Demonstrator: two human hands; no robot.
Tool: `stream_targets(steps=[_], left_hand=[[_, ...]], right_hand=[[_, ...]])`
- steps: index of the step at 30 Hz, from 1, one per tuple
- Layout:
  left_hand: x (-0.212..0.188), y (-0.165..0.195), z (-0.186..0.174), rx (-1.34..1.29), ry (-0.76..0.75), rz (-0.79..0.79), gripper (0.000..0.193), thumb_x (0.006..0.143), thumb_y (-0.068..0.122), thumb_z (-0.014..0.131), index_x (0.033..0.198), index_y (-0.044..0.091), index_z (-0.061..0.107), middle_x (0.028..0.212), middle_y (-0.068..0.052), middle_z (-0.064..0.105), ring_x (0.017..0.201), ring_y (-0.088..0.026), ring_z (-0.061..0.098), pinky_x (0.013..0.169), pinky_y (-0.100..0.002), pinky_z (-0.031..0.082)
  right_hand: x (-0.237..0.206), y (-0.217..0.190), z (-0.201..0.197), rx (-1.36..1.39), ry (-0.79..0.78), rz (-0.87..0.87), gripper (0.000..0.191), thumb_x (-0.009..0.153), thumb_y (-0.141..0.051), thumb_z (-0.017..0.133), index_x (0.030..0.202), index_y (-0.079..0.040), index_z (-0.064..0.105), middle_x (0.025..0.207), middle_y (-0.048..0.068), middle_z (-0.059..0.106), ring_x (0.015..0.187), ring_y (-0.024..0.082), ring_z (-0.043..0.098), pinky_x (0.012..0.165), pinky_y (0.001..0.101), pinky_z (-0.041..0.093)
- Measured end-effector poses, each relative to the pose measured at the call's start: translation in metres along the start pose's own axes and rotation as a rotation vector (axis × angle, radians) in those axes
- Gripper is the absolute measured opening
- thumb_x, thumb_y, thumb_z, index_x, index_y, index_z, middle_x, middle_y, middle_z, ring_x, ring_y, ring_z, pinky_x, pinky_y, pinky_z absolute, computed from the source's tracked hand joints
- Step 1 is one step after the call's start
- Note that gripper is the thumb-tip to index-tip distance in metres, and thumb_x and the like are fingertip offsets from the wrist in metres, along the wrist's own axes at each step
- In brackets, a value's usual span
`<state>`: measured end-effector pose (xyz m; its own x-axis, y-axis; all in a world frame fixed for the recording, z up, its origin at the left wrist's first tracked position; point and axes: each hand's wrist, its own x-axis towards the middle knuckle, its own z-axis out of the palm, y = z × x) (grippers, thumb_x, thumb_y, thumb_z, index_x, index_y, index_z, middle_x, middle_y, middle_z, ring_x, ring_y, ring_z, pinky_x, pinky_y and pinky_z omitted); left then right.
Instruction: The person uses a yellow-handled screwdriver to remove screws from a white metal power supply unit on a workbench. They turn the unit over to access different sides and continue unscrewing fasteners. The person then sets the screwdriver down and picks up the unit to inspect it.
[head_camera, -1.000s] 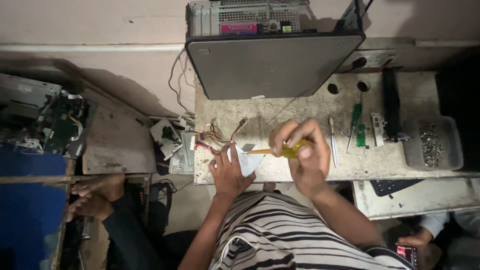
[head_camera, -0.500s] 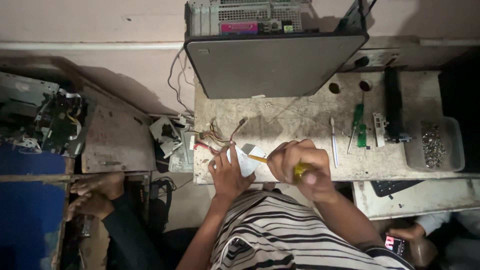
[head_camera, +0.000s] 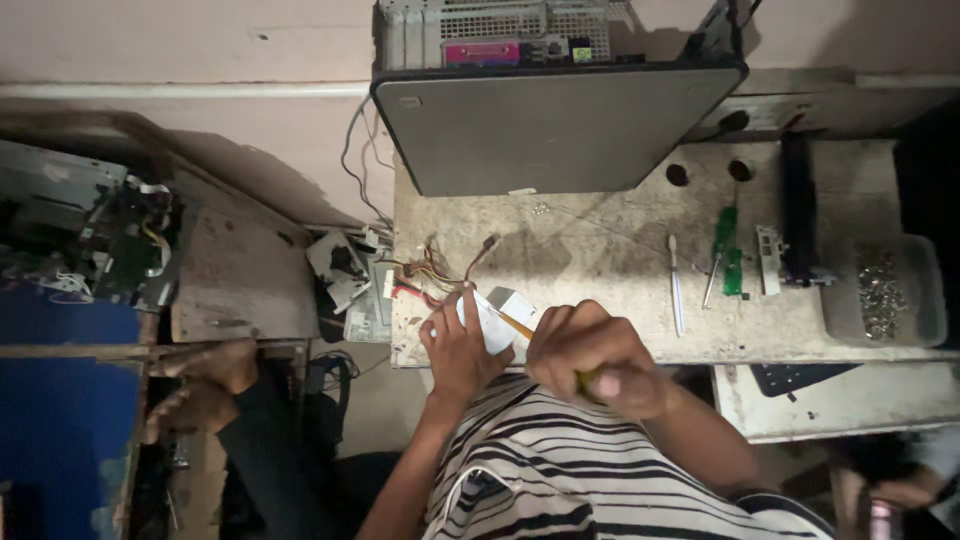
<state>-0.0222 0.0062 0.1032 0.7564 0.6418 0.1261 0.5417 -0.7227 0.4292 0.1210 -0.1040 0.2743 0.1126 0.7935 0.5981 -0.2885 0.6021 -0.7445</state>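
Observation:
My left hand (head_camera: 460, 345) presses on a small white box-like part (head_camera: 502, 316) at the near edge of the worn workbench (head_camera: 600, 255). A bundle of coloured wires (head_camera: 440, 275) runs from that part to the left. My right hand (head_camera: 592, 358) is closed around a yellow-handled screwdriver (head_camera: 520, 327). Its shaft slants up and left, with the tip at the white part.
A grey computer case (head_camera: 545, 120) stands at the back of the bench. A green screwdriver (head_camera: 718, 250), a white tool (head_camera: 676, 285), a bracket (head_camera: 768, 258) and a tub of screws (head_camera: 880, 290) lie to the right. Another person's hands (head_camera: 200, 390) rest at the left.
My right hand has dropped from above the bench toward my body with the screwdriver, tilting it so the tip points up-left into the white part. The left hand stays on the part.

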Motion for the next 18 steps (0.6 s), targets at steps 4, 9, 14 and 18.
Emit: stream_targets(steps=[4,9,14,18], left_hand=[[0.000,-0.001,0.000,0.025,0.021,0.019,0.122,0.055,0.049,0.088,0.153,0.002,0.033,0.140,-0.018,0.048,0.122,-0.037,0.049,0.101,-0.055,0.032],[0.000,0.000,0.000,-0.014,0.060,0.041,0.118,0.054,0.049,0.088,0.150,0.003,0.035,0.139,-0.020,0.049,0.124,-0.038,0.048,0.099,-0.055,0.033],[0.002,0.001,-0.002,-0.001,0.048,0.025,0.116,0.057,0.050,0.088,0.149,0.001,0.038,0.138,-0.020,0.050,0.118,-0.037,0.050,0.098,-0.054,0.035],[0.001,0.001,-0.003,0.011,0.051,0.043,0.118,0.052,0.048,0.088,0.147,0.000,0.039,0.135,-0.019,0.051,0.117,-0.036,0.051,0.097,-0.053,0.035]], right_hand=[[0.004,0.002,0.002,-0.103,0.039,-0.040,0.035,0.101,-0.036,0.055,0.081,-0.007,0.052,0.057,-0.001,0.045,0.045,0.013,0.040,0.044,0.0334,0.035],[0.007,-0.008,0.026,-0.352,0.306,-0.048,0.035,0.108,-0.036,0.052,0.095,-0.003,0.048,0.081,0.012,0.056,0.068,0.018,0.052,0.061,0.0336,0.046],[0.007,-0.011,0.037,-0.470,0.539,-0.043,0.037,0.111,-0.035,0.046,0.094,-0.003,0.052,0.081,0.010,0.053,0.069,0.020,0.047,0.065,0.0388,0.045],[0.011,-0.006,0.016,-0.153,0.241,-0.023,0.037,0.104,-0.041,0.051,0.080,-0.013,0.058,0.060,-0.003,0.050,0.044,0.013,0.040,0.046,0.0332,0.034]])
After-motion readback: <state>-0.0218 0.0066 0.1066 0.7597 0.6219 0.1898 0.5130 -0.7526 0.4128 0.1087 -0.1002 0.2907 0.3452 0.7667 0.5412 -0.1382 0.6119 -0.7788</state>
